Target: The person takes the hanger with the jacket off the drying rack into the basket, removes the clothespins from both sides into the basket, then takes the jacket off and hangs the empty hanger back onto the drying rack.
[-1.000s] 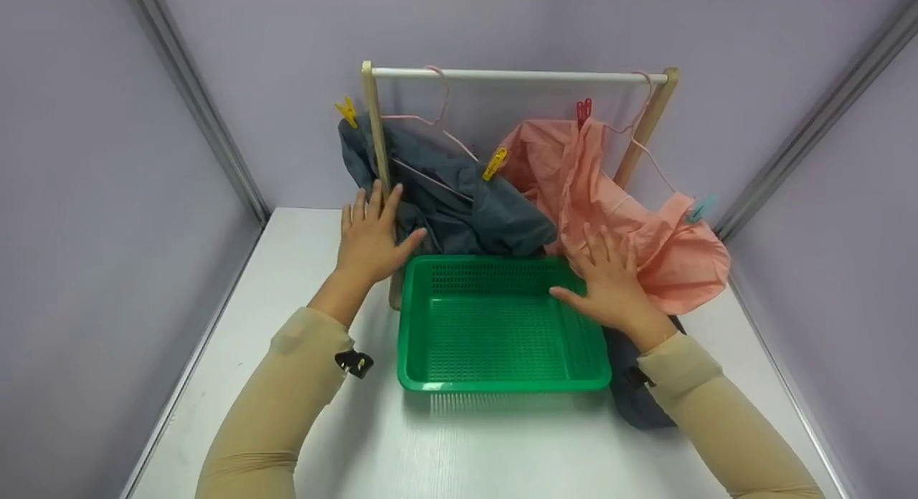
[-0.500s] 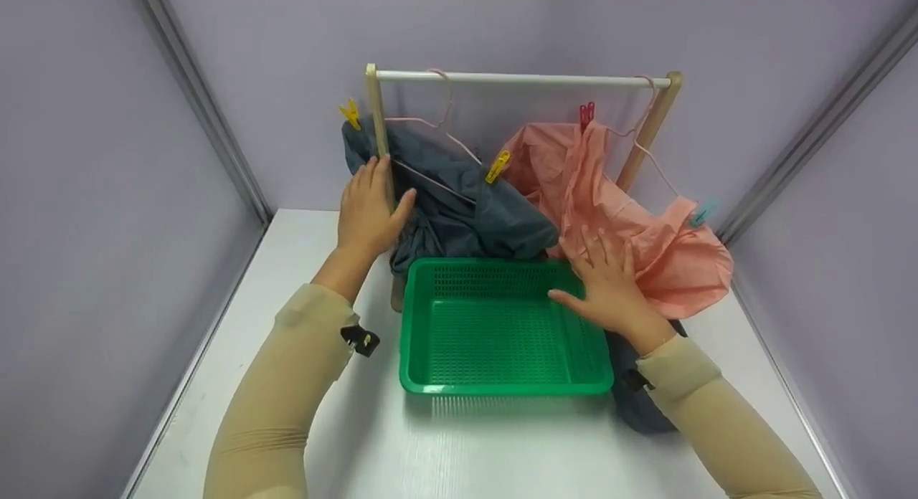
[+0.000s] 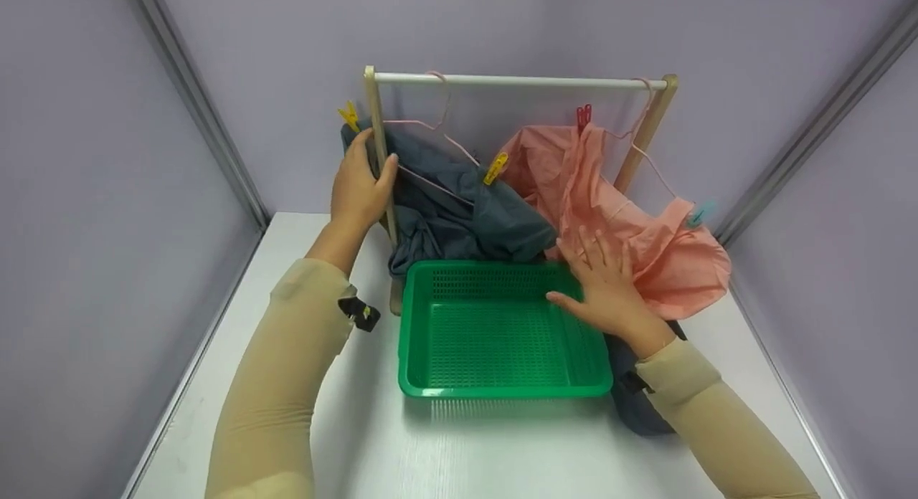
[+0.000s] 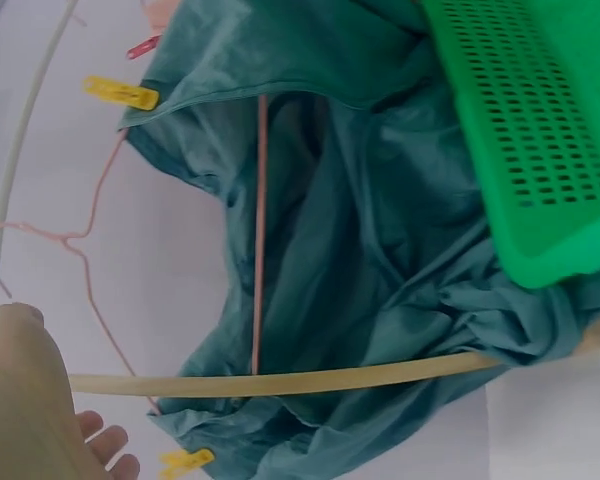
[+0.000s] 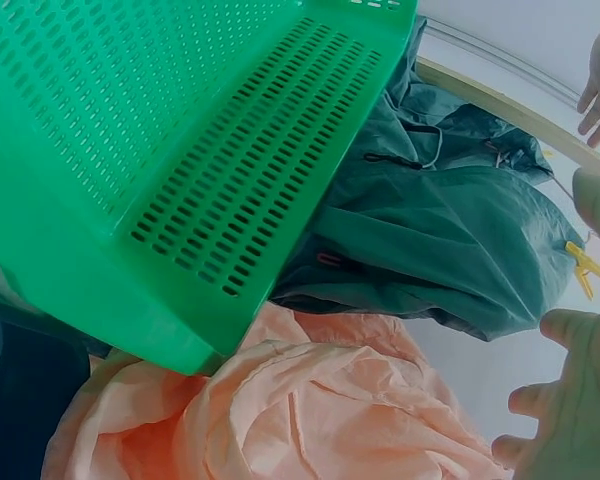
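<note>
My left hand (image 3: 358, 187) is raised at the left wooden post (image 3: 373, 101) of a small clothes rack, thumb on one side and fingers on the other. The fingertips reach just below a yellow clothespin (image 3: 349, 116) on a grey-blue garment (image 3: 445, 226). That garment hangs from a pink hanger (image 3: 430, 124), with a second yellow clothespin (image 3: 495, 168) at its other end. My right hand (image 3: 606, 291) is spread, fingers straight, over the lower part of a pink garment (image 3: 552, 155), beside the green basket (image 3: 502, 393). In the left wrist view the left hand (image 4: 25, 400) grips no clothespin.
The basket stands in front of the rack's white rail (image 3: 516, 80). A red clothespin (image 3: 584, 117) and a light blue clothespin (image 3: 698, 216) are on the pink garment. A dark object (image 3: 642, 413) lies under the right forearm. Grey walls (image 3: 143, 255) surround the white table (image 3: 445, 456).
My left hand has moved up along the left post toward the upper yellow clothespin, its fingers drawing round the post. My right hand stays almost in place beside the basket.
</note>
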The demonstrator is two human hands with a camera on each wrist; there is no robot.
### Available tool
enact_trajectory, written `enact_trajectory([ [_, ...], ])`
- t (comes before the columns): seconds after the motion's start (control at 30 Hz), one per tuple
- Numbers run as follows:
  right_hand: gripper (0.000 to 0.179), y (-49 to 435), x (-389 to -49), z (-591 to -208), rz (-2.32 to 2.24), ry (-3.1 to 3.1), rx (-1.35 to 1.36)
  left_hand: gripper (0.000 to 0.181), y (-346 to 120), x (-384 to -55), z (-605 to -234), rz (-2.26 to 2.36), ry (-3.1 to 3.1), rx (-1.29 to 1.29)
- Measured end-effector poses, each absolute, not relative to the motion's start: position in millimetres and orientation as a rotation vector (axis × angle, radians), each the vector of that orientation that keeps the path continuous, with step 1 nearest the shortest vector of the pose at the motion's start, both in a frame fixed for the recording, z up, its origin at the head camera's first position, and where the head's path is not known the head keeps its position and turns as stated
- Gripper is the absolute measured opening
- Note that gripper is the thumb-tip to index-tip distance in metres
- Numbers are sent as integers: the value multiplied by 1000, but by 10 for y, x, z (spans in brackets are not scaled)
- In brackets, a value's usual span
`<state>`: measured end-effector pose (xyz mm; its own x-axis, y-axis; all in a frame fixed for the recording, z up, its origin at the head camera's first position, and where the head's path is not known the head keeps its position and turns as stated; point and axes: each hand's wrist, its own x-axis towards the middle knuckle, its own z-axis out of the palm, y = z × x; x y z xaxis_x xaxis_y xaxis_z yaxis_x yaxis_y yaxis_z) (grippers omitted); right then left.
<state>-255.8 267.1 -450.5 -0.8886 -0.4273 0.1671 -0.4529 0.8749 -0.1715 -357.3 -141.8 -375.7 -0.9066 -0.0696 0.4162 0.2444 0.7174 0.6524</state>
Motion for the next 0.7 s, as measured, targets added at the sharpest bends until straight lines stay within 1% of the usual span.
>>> enact_trajectory([
  [0.3,90,2674,-2547,-4474,292,-2880,681,72,-1379,-3698,-3581,-1410,-2418,-60],
  [0.7,89,2619,-2619,-4393,307,-2884,663,70,-1490,-3807,-3620,-1717,-2287,1],
])
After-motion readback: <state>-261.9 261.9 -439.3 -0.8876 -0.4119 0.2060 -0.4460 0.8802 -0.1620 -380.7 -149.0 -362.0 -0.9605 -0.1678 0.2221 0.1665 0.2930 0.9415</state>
